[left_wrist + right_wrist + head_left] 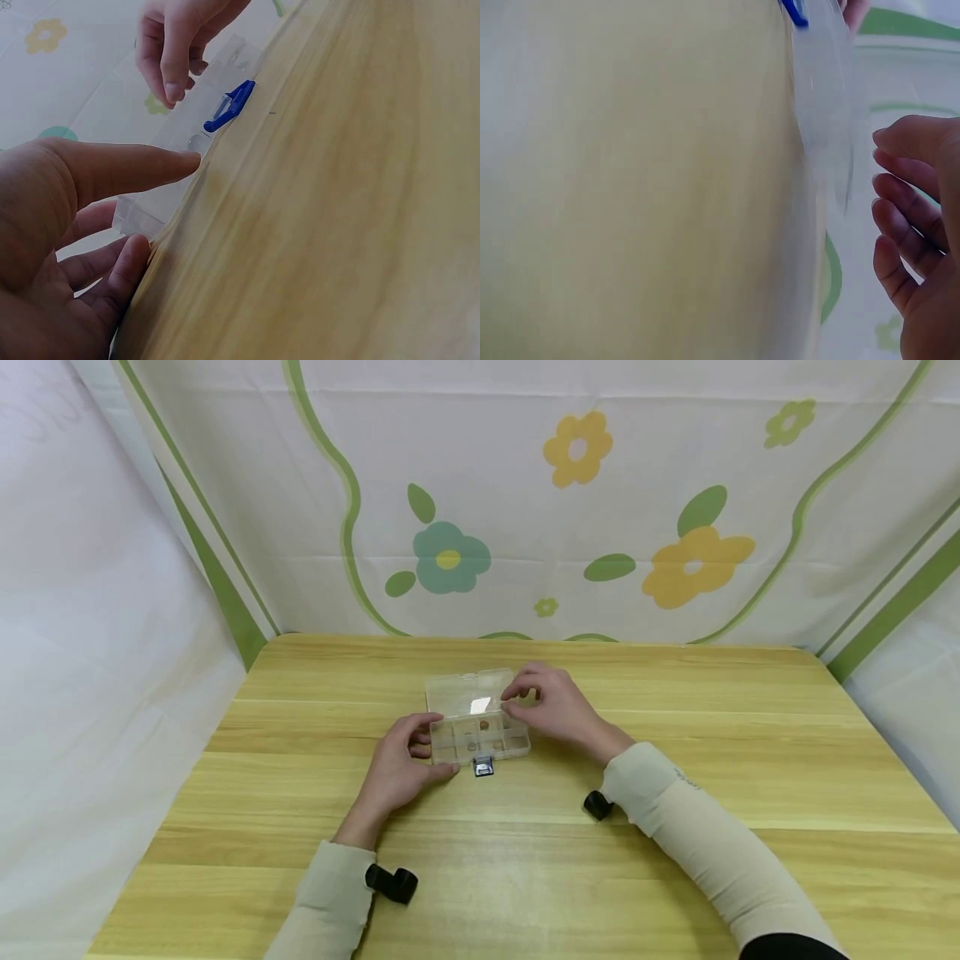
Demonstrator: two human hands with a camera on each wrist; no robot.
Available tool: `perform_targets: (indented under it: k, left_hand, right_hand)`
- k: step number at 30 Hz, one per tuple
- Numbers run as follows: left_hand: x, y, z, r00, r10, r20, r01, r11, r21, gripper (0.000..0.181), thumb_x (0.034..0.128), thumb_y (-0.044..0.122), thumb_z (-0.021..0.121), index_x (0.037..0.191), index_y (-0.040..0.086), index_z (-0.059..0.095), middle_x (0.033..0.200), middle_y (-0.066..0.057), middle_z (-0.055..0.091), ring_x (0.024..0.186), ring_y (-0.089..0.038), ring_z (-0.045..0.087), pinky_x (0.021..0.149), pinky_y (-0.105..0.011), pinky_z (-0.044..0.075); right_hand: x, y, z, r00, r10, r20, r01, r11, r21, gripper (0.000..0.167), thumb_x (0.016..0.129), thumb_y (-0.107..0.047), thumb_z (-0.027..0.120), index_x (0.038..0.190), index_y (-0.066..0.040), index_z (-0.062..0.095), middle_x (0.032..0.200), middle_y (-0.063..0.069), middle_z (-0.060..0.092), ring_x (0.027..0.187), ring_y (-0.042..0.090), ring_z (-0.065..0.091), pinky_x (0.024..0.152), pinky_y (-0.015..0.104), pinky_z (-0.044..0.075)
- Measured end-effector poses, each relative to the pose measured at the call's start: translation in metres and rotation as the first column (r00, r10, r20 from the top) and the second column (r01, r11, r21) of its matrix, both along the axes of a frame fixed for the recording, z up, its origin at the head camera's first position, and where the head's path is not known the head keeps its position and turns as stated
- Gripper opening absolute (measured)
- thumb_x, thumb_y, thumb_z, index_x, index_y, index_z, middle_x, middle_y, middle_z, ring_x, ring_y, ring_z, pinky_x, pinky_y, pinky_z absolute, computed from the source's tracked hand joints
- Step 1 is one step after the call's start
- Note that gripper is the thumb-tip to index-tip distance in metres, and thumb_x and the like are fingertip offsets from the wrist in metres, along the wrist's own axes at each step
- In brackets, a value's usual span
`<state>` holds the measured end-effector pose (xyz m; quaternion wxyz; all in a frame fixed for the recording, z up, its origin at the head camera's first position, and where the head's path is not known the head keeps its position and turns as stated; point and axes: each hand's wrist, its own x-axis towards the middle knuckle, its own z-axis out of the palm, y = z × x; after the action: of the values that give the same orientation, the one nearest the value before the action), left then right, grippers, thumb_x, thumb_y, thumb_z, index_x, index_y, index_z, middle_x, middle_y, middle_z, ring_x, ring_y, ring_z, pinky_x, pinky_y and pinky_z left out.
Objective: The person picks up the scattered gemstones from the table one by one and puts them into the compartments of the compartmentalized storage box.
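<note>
A clear plastic compartment box (442, 739) lies on the table, its transparent lid (450, 693) folded back to the far side. My left hand (397, 768) grips the left end, with the thumb along the front and the other fingers at the side. Several small brownish round pieces (483, 725) sit in the compartments. At the front edge is a small blue-framed piece (231, 106), like a latch. Over the right part of the box hovers my right hand (551, 700), fingers loosely bent, thumb and forefinger tips close together. I see nothing between them.
The wooden table (495, 877) reaches back to a white cloth (510, 510) printed with flowers. White cloth also hangs at both sides. A black wrist camera (392, 883) sits on the left sleeve, another black device (597, 805) on the right.
</note>
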<state>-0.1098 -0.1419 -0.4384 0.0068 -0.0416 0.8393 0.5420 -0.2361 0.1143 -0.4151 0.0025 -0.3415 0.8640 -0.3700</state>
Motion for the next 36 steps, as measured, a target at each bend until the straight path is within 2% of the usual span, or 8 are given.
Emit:
perform_targets:
  k: [4,14,20,25,36]
  left_hand:
    - [0.0,0.0,0.0,1.0,0.001,0.003,-0.001,1.0,0.0,0.076,0.0766,0.005,0.096,0.145,0.01,0.064,0.134,-0.015,0.064,0.108,-0.029,0.066,0.097,-0.042,0.059]
    - [0.001,0.0,0.0,1.0,0.002,0.0,-0.002,1.0,-0.005,0.076,0.0764,0.005,0.096,0.145,0.01,0.064,0.133,-0.016,0.065,0.108,-0.029,0.067,0.095,-0.039,0.058]
    - [0.001,0.0,0.0,1.0,0.0,-0.004,0.0,1.0,-0.004,0.076,0.0763,0.004,0.096,0.145,0.01,0.064,0.132,-0.016,0.065,0.108,-0.029,0.067,0.095,-0.039,0.058]
    - [0.001,-0.001,0.0,1.0,0.001,-0.004,-0.001,1.0,-0.011,0.076,0.077,0.005,0.096,0.145,0.01,0.063,0.133,-0.016,0.065,0.108,-0.029,0.067,0.095,-0.04,0.059]
    - [0.001,-0.001,-0.001,1.0,0.0,-0.011,0.0,1.0,-0.018,0.076,0.0761,0.004,0.096,0.144,0.01,0.064,0.132,-0.016,0.065,0.107,-0.029,0.066,0.094,-0.038,0.058]
  right_hand:
    - [-0.007,0.012,0.0,0.999,-0.046,-0.006,0.046,0.999,-0.001,0.005,0.094,-0.015,0.082,0.098,-0.015,0.084,0.099,0.0,0.074,0.09,0.018,0.064,0.073,0.031,0.052]
    - [-0.015,0.03,0.0,0.991,-0.131,0.038,0.131,0.991,0.009,0.006,0.095,-0.017,0.082,0.101,-0.015,0.084,0.106,0.002,0.074,0.098,0.021,0.064,0.079,0.035,0.053]
    - [-0.021,0.043,-0.002,0.982,-0.187,0.02,0.187,0.982,0.014,0.006,0.096,-0.018,0.081,0.1,-0.016,0.083,0.106,0.002,0.075,0.096,0.021,0.063,0.078,0.034,0.053]
    - [-0.026,0.053,-0.002,0.976,-0.217,-0.001,0.217,0.976,0.016,0.006,0.096,-0.018,0.08,0.1,-0.015,0.083,0.105,0.003,0.075,0.096,0.021,0.063,0.077,0.033,0.053]
    - [-0.03,0.074,-0.003,0.967,-0.253,0.019,0.253,0.967,0.014,0.009,0.098,-0.019,0.079,0.103,-0.013,0.083,0.106,0.005,0.074,0.097,0.022,0.063,0.078,0.034,0.053]
